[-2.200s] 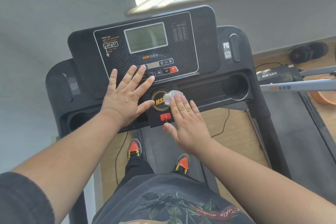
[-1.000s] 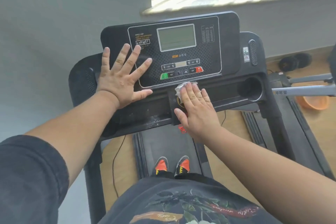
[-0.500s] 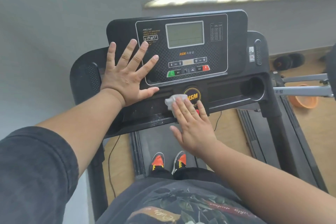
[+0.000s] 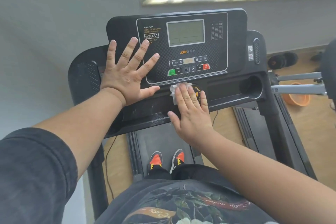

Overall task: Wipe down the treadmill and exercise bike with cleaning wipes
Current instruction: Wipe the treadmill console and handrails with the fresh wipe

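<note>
Head view: the right hand lies flat with its fingers straight and together, pressing a white wipe onto the lower edge of the treadmill, just below the button row of the console. The wipe shows past the fingertips and on the thumb side, crumpled; the fingers cover most of the round yellow logo beside it. Half a second ago that hand sat lower and further from the buttons, with the logo fully in sight and the wipe out to the left of it; now hand and wipe have slid up and across onto the logo. The left hand is spread wide and flat, fingers straight, braced on the left side of the console, its fingertips near the white printed words left of the grey screen and its thumb stretched along the ledge toward the wipe without touching it. It lies in the same place on the console as before. Below the console, two orange and black shoes stand on the belt. To the right of the console, a cup hole, then grey bars, an orange bowl and dark weights on the wooden floor.
</note>
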